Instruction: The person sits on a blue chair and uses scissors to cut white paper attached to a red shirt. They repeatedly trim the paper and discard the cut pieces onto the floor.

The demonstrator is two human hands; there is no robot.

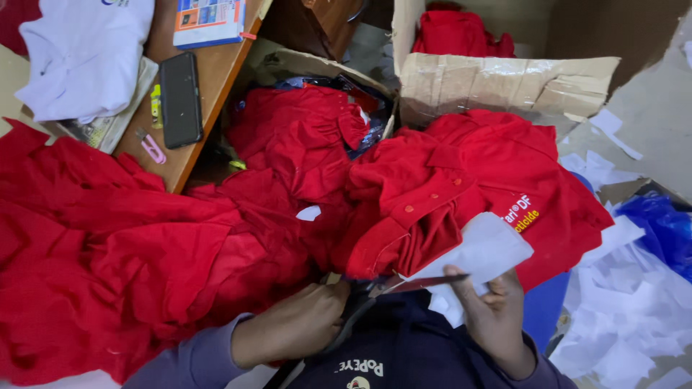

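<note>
At the bottom centre of the frame, the left hand (303, 324) is closed around the handles of dark scissors (393, 288), whose blades point right toward a white paper piece (484, 252). The right hand (497, 313), at lower right, pinches that paper between thumb and fingers against a red polo shirt (461, 187). A black phone (179, 99) lies on the wooden surface (216, 79), upper left.

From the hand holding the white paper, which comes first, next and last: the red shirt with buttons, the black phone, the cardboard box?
Measured from the right hand, which holds the paper:
1. Red shirt, just above the hand.
2. Cardboard box, farther up, behind the shirt.
3. Black phone, far off on the wooden desk, upper left.
</note>
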